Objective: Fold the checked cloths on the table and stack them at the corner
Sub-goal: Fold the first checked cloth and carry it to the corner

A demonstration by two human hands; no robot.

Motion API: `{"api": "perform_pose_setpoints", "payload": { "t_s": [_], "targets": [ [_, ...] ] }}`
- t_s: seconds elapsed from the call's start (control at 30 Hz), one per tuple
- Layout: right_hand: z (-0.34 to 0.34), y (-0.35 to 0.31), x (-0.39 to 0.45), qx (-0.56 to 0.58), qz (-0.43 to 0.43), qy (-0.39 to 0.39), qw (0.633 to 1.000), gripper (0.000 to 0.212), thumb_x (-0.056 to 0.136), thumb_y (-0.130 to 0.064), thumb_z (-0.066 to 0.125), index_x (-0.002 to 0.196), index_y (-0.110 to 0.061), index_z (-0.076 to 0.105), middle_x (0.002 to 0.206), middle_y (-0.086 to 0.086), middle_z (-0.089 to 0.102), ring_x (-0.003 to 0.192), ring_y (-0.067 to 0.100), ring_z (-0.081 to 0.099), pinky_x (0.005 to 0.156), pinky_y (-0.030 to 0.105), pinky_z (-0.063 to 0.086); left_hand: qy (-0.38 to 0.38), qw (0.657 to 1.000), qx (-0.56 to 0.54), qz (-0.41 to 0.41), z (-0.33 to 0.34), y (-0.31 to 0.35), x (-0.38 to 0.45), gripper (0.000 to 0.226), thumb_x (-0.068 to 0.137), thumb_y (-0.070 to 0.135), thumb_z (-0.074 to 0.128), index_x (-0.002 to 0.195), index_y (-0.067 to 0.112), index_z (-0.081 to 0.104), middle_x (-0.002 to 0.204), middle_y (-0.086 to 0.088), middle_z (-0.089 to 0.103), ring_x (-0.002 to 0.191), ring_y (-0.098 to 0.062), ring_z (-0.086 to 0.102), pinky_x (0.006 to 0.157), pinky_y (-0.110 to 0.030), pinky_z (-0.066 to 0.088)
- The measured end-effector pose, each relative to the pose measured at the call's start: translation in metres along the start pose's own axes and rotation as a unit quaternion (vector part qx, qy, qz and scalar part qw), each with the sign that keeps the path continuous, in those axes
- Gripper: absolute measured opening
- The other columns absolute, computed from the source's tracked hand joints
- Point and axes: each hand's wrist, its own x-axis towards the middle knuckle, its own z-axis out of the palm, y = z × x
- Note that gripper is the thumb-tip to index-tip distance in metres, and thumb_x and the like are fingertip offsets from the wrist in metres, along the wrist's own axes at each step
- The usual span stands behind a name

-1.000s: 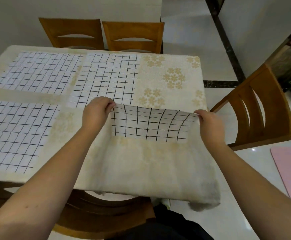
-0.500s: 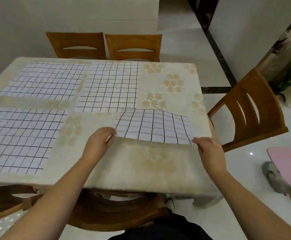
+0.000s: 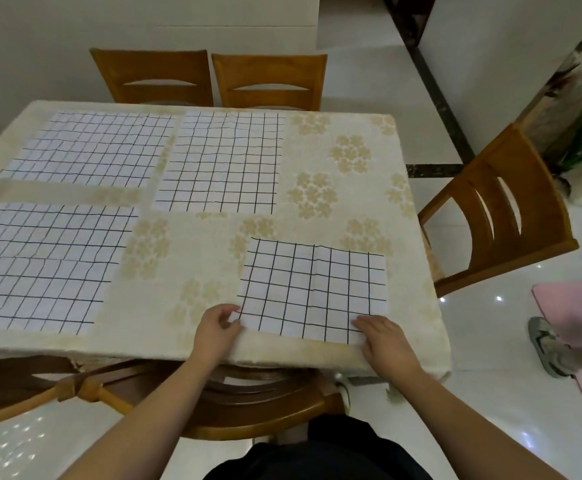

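A folded white cloth with a black check (image 3: 312, 289) lies flat near the table's near right corner. My left hand (image 3: 217, 330) pinches its near left corner. My right hand (image 3: 383, 339) rests on its near right corner with the fingers laid over the cloth's edge. Three more checked cloths lie spread flat: one at the far left (image 3: 88, 148), one at the far middle (image 3: 222, 162), one at the near left (image 3: 40, 263).
The table (image 3: 352, 188) wears a cream cloth with a flower pattern. Wooden chairs stand at the far side (image 3: 269, 81), the right (image 3: 501, 209) and under the near edge (image 3: 248, 403). A pink mat (image 3: 577, 306) and a slipper (image 3: 549, 344) lie on the floor at right.
Both hands brought the cloth's lifted edge down toward me, so it now lies folded flat at the table's near edge. The camera view has also shifted down.
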Motion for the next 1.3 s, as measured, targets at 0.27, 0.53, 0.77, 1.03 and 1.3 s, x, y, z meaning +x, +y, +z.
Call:
{"api": "perform_pose_setpoints", "payload": {
  "t_s": [0.27,0.53,0.77,1.03,1.3],
  "targets": [
    [0.017,-0.029,0.024,0.004,-0.008,-0.131,0.991,0.057,0.095,-0.038,0.022,0.149,-0.023,0.031,0.155,0.000,0.032,0.141,0.021,0.029,0.116,0.038,0.025,-0.065,0.997,-0.018,-0.045,0.002,0.028,0.000,0.022,0.089,0.023,0.065,0.110,0.028,0.067,0.122,0.002,0.061,0.116,-0.016,0.053,0.087,-0.025,0.041],
    [0.022,-0.028,0.029,0.019,-0.011,-0.172,0.985,0.078,0.083,-0.052,0.001,0.151,-0.024,0.026,0.157,0.000,0.028,0.143,0.018,0.024,0.116,0.039,0.026,-0.051,0.984,0.138,0.104,0.014,0.069,-0.017,0.031,0.093,0.015,0.056,0.122,0.014,0.065,0.135,-0.008,0.055,0.115,-0.022,0.058,0.095,-0.023,0.041],
    [0.015,-0.028,0.033,0.116,0.022,-0.175,0.978,0.051,0.101,-0.027,0.035,0.151,-0.021,0.027,0.154,0.000,0.034,0.140,0.015,0.030,0.116,0.033,0.026,-0.096,0.942,0.216,0.241,0.038,0.113,-0.041,0.040,0.099,0.022,0.046,0.138,0.018,0.050,0.146,-0.005,0.043,0.129,-0.020,0.046,0.103,-0.023,0.034],
    [-0.017,-0.024,0.044,0.452,0.273,-0.030,0.849,0.037,0.105,-0.033,0.031,0.127,-0.020,0.057,0.119,-0.001,0.065,0.112,0.018,0.060,0.091,0.028,0.044,-0.161,0.884,0.273,0.344,0.080,0.135,-0.049,0.051,0.096,0.033,0.030,0.138,0.012,0.049,0.144,-0.011,0.047,0.127,-0.026,0.050,0.102,-0.036,0.045],
    [-0.045,0.002,0.070,0.466,0.377,-0.001,0.801,0.040,0.093,-0.035,0.061,0.113,0.001,0.061,0.099,0.020,0.065,0.076,0.021,0.066,0.073,0.039,0.060,-0.262,0.828,0.336,0.366,0.116,0.143,-0.050,0.050,0.100,0.023,0.038,0.149,0.013,0.030,0.158,-0.008,0.022,0.138,-0.026,0.033,0.111,-0.037,0.033]
  ]
}}
